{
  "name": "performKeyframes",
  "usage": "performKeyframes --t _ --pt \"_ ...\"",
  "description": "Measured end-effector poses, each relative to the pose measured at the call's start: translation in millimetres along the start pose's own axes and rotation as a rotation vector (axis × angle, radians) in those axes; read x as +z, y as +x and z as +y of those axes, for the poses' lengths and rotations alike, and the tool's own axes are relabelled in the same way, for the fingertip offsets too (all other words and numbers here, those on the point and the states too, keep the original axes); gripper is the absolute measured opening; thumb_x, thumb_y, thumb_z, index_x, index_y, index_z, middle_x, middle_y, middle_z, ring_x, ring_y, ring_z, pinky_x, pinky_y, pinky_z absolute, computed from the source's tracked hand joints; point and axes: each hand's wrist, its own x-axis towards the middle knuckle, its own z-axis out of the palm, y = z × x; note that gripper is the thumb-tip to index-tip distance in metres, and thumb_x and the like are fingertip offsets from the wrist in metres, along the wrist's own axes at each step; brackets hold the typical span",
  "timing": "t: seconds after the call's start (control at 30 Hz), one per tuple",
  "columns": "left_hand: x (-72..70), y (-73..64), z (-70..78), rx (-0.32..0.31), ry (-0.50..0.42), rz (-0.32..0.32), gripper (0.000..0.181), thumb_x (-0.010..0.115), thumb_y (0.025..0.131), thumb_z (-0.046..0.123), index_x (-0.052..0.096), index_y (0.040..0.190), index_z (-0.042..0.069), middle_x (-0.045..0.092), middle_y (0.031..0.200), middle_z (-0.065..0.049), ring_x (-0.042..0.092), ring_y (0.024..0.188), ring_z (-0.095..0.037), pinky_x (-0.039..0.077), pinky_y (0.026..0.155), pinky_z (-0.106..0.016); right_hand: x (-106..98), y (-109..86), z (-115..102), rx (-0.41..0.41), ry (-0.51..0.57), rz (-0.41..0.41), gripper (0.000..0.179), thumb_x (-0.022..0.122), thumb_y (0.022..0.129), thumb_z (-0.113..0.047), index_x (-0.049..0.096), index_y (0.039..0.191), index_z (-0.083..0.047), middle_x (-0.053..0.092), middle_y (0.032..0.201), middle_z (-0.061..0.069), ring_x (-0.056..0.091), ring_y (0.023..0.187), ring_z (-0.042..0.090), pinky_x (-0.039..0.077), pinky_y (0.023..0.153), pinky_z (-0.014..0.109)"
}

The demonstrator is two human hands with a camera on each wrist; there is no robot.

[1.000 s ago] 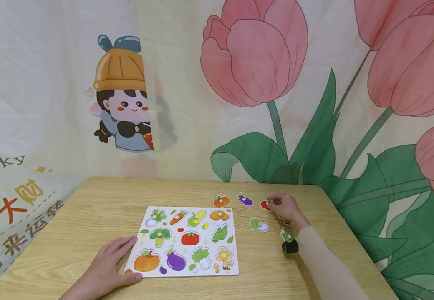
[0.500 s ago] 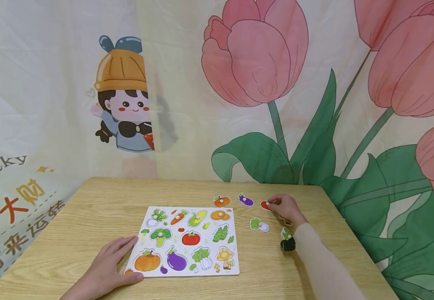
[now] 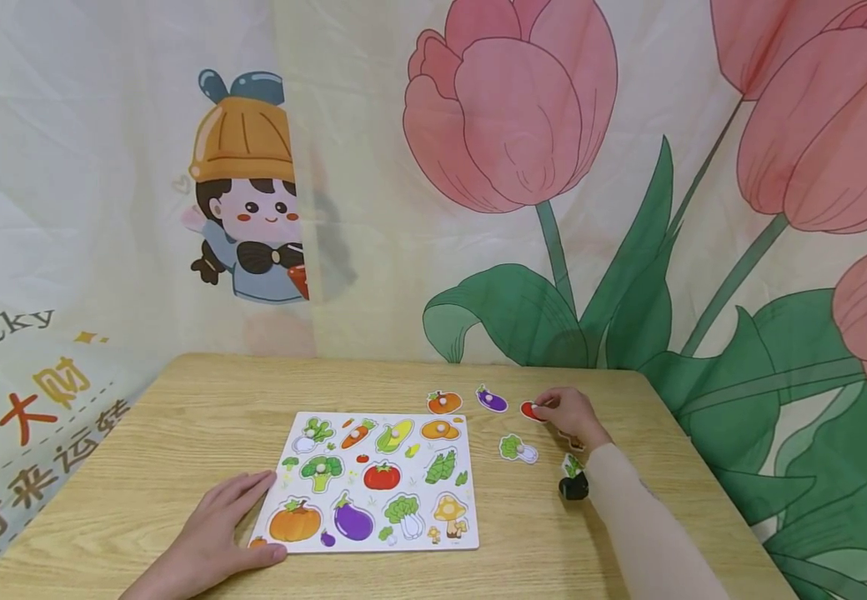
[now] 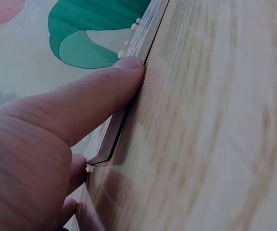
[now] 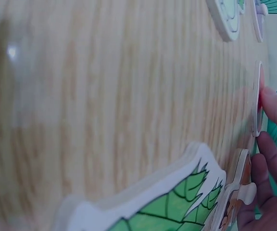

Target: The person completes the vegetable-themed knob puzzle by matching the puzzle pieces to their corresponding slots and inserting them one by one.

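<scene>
A white vegetable puzzle board [image 3: 358, 546] lies flat on the table. My left hand [image 3: 212, 527] rests at its left side, fingers along the side edge and thumb over the front corner; the left wrist view shows the thumb [image 4: 100, 96] laid along the board's edge. Over at the right, my right hand [image 3: 572, 417] pinches a red tomato puzzle piece [image 3: 530, 410] on the table. In the right wrist view, thumb and fingertips meet the tomato piece's edge and face. The hand hides part of that piece. A brown knobbed piece [image 5: 239, 187] lies under the fingers.
An orange pumpkin piece [image 3: 444, 403], an eggplant piece [image 3: 492, 400] and a bok choy piece [image 3: 518, 449] lie right of the board. A green leafy piece [image 3: 572, 465] is partly hidden behind a black object [image 3: 573, 487] by the right wrist. A printed curtain [image 3: 358, 167] hangs behind the table.
Almost nothing differs. The black object by the right wrist has shifted slightly up, covering more of the green piece. Both hands keep their places.
</scene>
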Motion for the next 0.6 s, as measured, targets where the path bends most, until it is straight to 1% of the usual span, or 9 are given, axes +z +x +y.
performKeyframes --t 0.17,0.37,0.53,0.6 --pt "-0.1 -0.7 0.6 -0.001 0.002 0.002 0.106 0.091 0.074 0.059 0.053 0.156 0.004 0.051 0.156 -0.014 0.034 0.144 -0.046 0.037 0.106 -0.073 -0.3 0.1 1.4 -0.005 0.004 -0.003 0.012 0.078 0.098 -0.019 0.079 0.105 -0.009 0.073 0.103 0.009 0.062 0.092 0.024 0.055 0.082 0.041" --pt "-2.1 -1.6 2.8 0.004 0.004 0.009 0.107 0.092 0.074 0.059 0.053 0.155 0.002 0.051 0.156 -0.014 0.035 0.142 -0.045 0.037 0.106 -0.071 -2.6 -1.6 -6.4 -0.06 -0.017 -0.03 0.011 0.078 0.099 -0.02 0.08 0.105 -0.011 0.073 0.107 0.008 0.062 0.097 0.025 0.055 0.089 0.044" --pt "-2.0 -1.4 3.1 0.013 0.008 0.017 0.106 0.092 0.074 0.059 0.053 0.155 0.002 0.051 0.156 -0.014 0.036 0.142 -0.044 0.038 0.106 -0.069 -3.0 -4.9 -19.1 -0.103 -0.03 -0.074 0.01 0.077 0.1 -0.022 0.08 0.104 -0.014 0.071 0.107 0.006 0.062 0.096 0.023 0.054 0.078 0.035" --pt "-1.8 -1.3 3.3 0.015 0.007 0.019 0.106 0.092 0.074 0.059 0.053 0.155 0.002 0.051 0.156 -0.014 0.036 0.142 -0.044 0.038 0.106 -0.069 -3.0 -6.8 -25.1 -0.129 -0.029 -0.085 0.009 0.078 0.099 -0.021 0.081 0.104 -0.014 0.072 0.105 0.005 0.062 0.095 0.023 0.054 0.076 0.033"
